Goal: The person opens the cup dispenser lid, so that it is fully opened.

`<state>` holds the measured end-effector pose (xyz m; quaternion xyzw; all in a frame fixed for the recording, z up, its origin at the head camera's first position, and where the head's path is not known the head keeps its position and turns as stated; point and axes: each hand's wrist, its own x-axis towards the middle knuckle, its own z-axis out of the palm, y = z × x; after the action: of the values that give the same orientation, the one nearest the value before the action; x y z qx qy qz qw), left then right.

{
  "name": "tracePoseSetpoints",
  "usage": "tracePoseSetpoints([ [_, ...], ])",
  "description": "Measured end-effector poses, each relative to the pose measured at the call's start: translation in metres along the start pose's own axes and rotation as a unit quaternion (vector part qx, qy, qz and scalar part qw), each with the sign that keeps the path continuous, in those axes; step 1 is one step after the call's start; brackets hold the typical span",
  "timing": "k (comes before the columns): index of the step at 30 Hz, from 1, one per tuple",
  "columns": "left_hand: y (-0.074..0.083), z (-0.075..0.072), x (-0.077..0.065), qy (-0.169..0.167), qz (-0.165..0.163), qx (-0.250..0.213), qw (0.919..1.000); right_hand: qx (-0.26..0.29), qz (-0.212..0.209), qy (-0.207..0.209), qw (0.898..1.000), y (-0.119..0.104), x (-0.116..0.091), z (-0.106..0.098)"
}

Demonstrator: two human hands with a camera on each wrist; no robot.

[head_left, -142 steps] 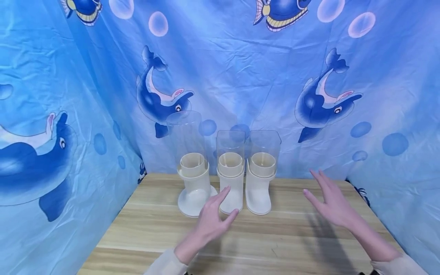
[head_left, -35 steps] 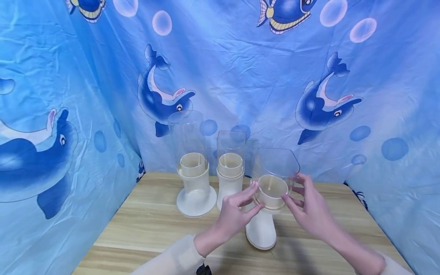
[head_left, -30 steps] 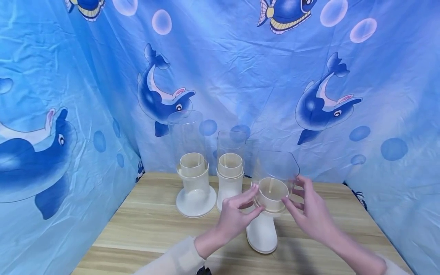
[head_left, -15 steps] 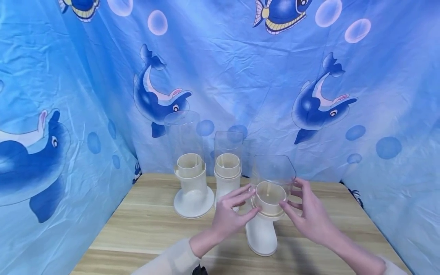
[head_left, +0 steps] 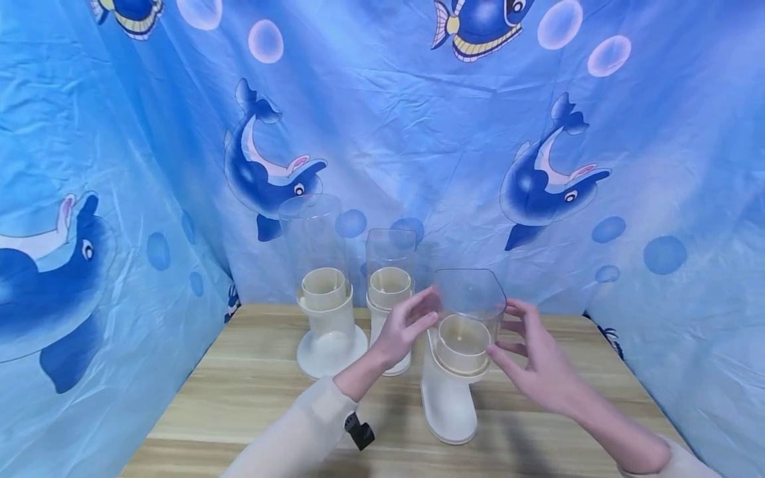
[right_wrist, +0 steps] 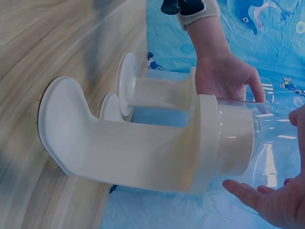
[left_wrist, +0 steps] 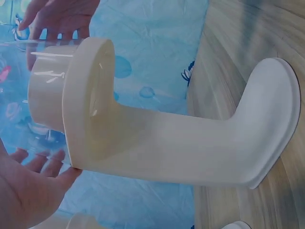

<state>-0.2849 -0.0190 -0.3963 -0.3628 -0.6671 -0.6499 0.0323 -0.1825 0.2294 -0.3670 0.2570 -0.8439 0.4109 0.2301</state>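
Observation:
The nearest white stand (head_left: 448,408) has a rounded foot, a round collar and a pale inner cup (head_left: 464,342). Around that cup rises a clear tube (head_left: 469,289), open at the top. My left hand (head_left: 406,326) is at the tube's left side, thumb in front and fingers behind. On the right side my right hand (head_left: 540,358) holds the tube, its thumb near the collar. The left wrist view shows the left fingers (left_wrist: 53,164) against the tube just above the collar. In the right wrist view the right fingers (right_wrist: 245,193) lie at the tube's wall.
Behind, a second stand (head_left: 390,299) with a clear tube is partly hidden by my left hand. A third stand (head_left: 332,348) with a round base and taller tube is left of it. A wooden table (head_left: 239,405) lies beneath, and a blue dolphin-print cloth (head_left: 418,153) hangs around.
The right-hand stand has come forward from the row, with both hands at it. Over the last half second my left hand has shifted up and back along the tube; the right stays at its side.

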Motion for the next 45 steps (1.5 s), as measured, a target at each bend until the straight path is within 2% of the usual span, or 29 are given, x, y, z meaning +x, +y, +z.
tracePoseSetpoints([
  [8, 0.004, 0.002, -0.010, -0.015, -0.008, -0.024, 0.9996, -0.001, 0.006, -0.002, 1.000, 0.008, -0.002, 0.003],
  [14, 0.000, 0.001, -0.009, -0.015, -0.015, -0.044, 0.9988, -0.007, 0.006, -0.002, 1.000, 0.016, -0.004, -0.001],
  [23, -0.005, -0.009, -0.013, -0.043, -0.036, -0.004, 0.9984, 0.003, 0.003, -0.007, 1.000, 0.011, -0.008, -0.002],
  [33, 0.001, -0.008, -0.014, -0.033, -0.055, 0.002, 0.9979, 0.009, 0.003, -0.012, 1.000, 0.014, -0.008, 0.001],
  [41, -0.002, -0.010, -0.015, -0.044, -0.063, 0.006, 0.9971, 0.025, 0.000, -0.003, 1.000, 0.016, -0.012, -0.001],
  [45, -0.005, -0.013, -0.016, -0.052, -0.060, 0.001, 0.9968, 0.022, 0.006, -0.014, 1.000, 0.014, -0.011, 0.001],
])
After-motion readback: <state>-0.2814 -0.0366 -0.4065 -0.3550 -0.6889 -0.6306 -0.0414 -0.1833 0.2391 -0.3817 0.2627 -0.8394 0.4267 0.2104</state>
